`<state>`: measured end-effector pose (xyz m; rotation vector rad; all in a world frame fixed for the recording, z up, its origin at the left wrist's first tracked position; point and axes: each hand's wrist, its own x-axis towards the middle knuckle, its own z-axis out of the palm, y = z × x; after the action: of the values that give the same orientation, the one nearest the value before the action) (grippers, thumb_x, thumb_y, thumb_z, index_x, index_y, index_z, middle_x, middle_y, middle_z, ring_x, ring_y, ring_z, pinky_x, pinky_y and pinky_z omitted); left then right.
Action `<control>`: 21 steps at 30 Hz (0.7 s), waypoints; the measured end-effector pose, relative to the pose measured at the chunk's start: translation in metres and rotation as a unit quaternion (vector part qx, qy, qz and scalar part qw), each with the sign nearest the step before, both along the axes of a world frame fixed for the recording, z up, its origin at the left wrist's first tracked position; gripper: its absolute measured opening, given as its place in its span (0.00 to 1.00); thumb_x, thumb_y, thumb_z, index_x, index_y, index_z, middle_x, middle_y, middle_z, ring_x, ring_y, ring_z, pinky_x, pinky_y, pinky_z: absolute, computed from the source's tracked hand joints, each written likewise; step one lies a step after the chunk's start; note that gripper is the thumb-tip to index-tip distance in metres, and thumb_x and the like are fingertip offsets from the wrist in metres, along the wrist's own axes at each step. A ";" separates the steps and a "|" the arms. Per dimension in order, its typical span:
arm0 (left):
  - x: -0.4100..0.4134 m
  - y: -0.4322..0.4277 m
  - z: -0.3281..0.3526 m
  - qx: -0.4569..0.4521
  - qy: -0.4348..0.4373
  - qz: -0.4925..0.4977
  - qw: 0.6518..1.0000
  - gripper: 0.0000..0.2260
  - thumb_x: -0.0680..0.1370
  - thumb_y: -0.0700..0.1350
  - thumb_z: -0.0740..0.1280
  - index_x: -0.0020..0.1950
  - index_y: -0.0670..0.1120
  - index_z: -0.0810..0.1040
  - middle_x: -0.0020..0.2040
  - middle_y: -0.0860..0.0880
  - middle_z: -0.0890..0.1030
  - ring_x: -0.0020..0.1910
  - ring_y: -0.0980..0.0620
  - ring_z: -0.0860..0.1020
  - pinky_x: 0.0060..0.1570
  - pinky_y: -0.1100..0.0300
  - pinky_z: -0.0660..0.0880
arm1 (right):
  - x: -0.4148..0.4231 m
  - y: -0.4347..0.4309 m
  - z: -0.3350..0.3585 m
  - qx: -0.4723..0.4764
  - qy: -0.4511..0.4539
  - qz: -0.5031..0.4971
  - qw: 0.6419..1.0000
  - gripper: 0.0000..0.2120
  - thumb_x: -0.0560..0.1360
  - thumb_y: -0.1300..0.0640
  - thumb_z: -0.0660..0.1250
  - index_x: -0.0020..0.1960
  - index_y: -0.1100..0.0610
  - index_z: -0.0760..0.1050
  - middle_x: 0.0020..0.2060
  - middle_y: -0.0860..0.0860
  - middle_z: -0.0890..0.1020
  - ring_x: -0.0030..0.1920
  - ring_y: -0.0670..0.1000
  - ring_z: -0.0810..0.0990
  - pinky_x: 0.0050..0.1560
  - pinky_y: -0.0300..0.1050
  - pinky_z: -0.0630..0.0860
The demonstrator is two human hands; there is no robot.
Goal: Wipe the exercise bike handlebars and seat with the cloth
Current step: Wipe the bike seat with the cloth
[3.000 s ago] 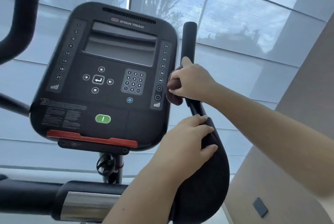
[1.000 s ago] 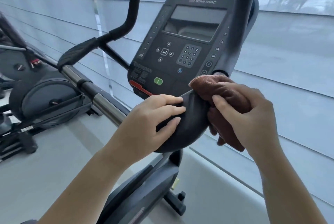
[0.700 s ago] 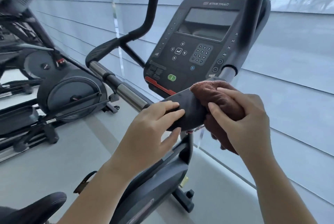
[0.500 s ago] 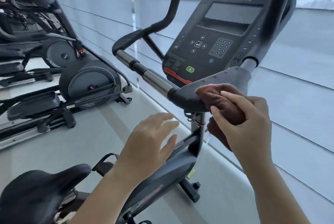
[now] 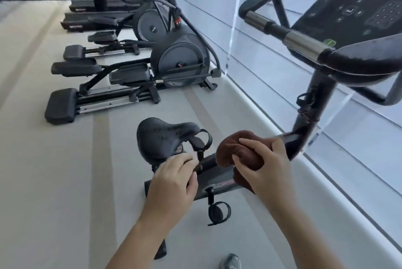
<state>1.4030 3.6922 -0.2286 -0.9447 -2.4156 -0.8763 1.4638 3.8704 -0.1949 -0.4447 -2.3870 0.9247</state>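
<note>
Right hand (image 5: 265, 166) had a closed grip on the bunched brown cloth (image 5: 235, 147), fingers curled round it. It was held over the bike frame (image 5: 217, 173), between the seat (image 5: 161, 136) on the left and the handlebars (image 5: 359, 62) far right, probably wadded so a pad face was ready for the seat. Left hand (image 5: 174, 179) hung just near of the seat's nose, grip relaxed, holding nothing I could make out, likely placed to steady the saddle. Console (image 5: 359, 8) far right, elliptical trainers (image 5: 178, 60) far left along the window blinds (image 5: 272, 73), strapped pedal (image 5: 217, 212) below the hands; path to the seat looked unobstructed.

Right hand (image 5: 266, 167) grips cloth (image 5: 236, 149); left hand (image 5: 174, 178) near seat (image 5: 161, 136).
</note>
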 end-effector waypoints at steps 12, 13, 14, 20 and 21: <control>-0.062 -0.057 -0.058 -0.038 -0.043 0.073 0.996 0.10 0.69 0.33 0.69 0.50 0.37 0.80 0.51 0.39 0.80 0.49 0.41 0.79 0.50 0.47 0.76 | -0.078 -0.056 -0.066 0.014 -0.071 0.058 0.996 0.17 0.66 0.51 0.73 0.54 0.44 0.78 0.50 0.48 0.72 0.46 0.49 0.77 0.48 0.37 0.70; -0.079 -0.056 -0.064 -0.050 -0.051 0.080 0.994 0.12 0.67 0.31 0.71 0.50 0.36 0.79 0.52 0.38 0.80 0.50 0.40 0.79 0.50 0.46 0.76 | -0.096 -0.055 -0.073 0.009 -0.074 0.065 0.995 0.16 0.66 0.50 0.73 0.54 0.45 0.78 0.51 0.48 0.72 0.46 0.50 0.77 0.48 0.38 0.70; -0.091 -0.055 -0.068 -0.061 -0.056 0.085 0.993 0.14 0.66 0.31 0.72 0.51 0.35 0.79 0.52 0.37 0.80 0.52 0.39 0.78 0.51 0.45 0.76 | -0.110 -0.055 -0.077 0.007 -0.076 0.070 0.995 0.16 0.67 0.50 0.73 0.54 0.45 0.78 0.52 0.49 0.72 0.47 0.50 0.77 0.48 0.38 0.70; -0.172 -0.047 -0.084 -0.109 -0.077 0.079 0.988 0.16 0.68 0.33 0.71 0.55 0.34 0.77 0.57 0.35 0.77 0.58 0.37 0.75 0.56 0.42 0.72 | -0.211 -0.050 -0.105 0.006 -0.093 0.094 0.991 0.16 0.69 0.51 0.71 0.56 0.48 0.77 0.56 0.54 0.72 0.51 0.54 0.77 0.47 0.39 0.71; -0.184 -0.046 -0.087 -0.115 -0.078 0.077 0.987 0.17 0.68 0.34 0.72 0.56 0.33 0.77 0.57 0.35 0.77 0.58 0.37 0.75 0.56 0.42 0.72 | -0.226 -0.048 -0.110 0.010 -0.089 0.099 0.991 0.16 0.69 0.51 0.71 0.57 0.48 0.77 0.56 0.54 0.72 0.52 0.54 0.76 0.47 0.39 0.71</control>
<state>1.2188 3.6465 -0.3160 -0.7793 -2.7263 -0.6481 1.2374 3.8222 -0.3050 -0.2973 -2.6390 0.9808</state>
